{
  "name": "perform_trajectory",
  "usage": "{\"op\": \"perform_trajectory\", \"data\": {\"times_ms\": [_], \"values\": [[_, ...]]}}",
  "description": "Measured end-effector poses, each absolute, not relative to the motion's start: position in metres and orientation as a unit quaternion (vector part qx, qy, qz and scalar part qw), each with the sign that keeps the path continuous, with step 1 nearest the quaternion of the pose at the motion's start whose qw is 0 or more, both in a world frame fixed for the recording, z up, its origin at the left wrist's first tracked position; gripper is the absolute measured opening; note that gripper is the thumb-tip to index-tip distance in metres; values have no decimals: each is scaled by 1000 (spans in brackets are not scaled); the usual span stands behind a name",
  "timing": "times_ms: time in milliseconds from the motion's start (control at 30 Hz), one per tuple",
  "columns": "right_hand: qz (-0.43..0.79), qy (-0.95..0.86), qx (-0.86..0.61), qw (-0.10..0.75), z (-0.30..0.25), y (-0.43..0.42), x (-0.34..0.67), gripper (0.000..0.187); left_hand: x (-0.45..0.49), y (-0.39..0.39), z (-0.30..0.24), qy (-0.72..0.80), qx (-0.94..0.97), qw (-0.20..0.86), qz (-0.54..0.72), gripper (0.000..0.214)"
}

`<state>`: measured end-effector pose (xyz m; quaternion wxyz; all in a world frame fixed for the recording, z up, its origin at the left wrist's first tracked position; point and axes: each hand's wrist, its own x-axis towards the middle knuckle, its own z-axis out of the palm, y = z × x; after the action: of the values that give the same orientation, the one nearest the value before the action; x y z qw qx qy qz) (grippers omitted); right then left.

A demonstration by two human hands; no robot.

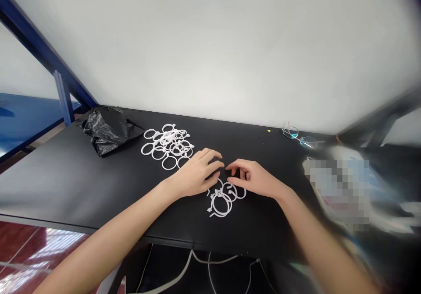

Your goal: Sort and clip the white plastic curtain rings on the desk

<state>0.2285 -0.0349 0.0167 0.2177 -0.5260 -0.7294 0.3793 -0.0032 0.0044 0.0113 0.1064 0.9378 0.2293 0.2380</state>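
On the black table (66, 184) lie two groups of white plastic rings. A loose heap of several rings (168, 147) is spread at the back left. A small cluster of linked rings (222, 203) lies near the front, between my hands. My left hand (199, 173) rests palm down on the table just above that cluster, its fingers bent and stretched toward the right. My right hand (251, 179) faces it, thumb and fingers curled in a pinch at the cluster's upper edge; what they pinch is too small to make out. The fingertips of both hands nearly meet.
A crumpled black plastic bag (105, 129) lies at the table's back left. A pair of glasses (301, 138) sits at the back right by the white wall. A blurred pile of items (338, 189) fills the right side. Cables (204, 267) hang below the front edge.
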Motion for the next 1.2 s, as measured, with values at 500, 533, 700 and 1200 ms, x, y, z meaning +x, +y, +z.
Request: {"op": "perform_trajectory", "data": {"times_ms": [500, 533, 700, 1200], "values": [[476, -718, -478, 175, 30, -33, 246, 30, -7, 7, 15, 229, 943, 155, 182, 24], [465, -716, -487, 180, 29, -33, 245, 30, -7, 6, 15, 232, 944, 159, 173, 24], [354, -699, -575, 234, 15, -31, 237, 15, -5, 2, 17, 247, 944, 171, 137, 35], [334, -573, -602, 444, 9, -28, 231, 28, -4, 9, 1, 326, 910, 173, 189, 21]]}}
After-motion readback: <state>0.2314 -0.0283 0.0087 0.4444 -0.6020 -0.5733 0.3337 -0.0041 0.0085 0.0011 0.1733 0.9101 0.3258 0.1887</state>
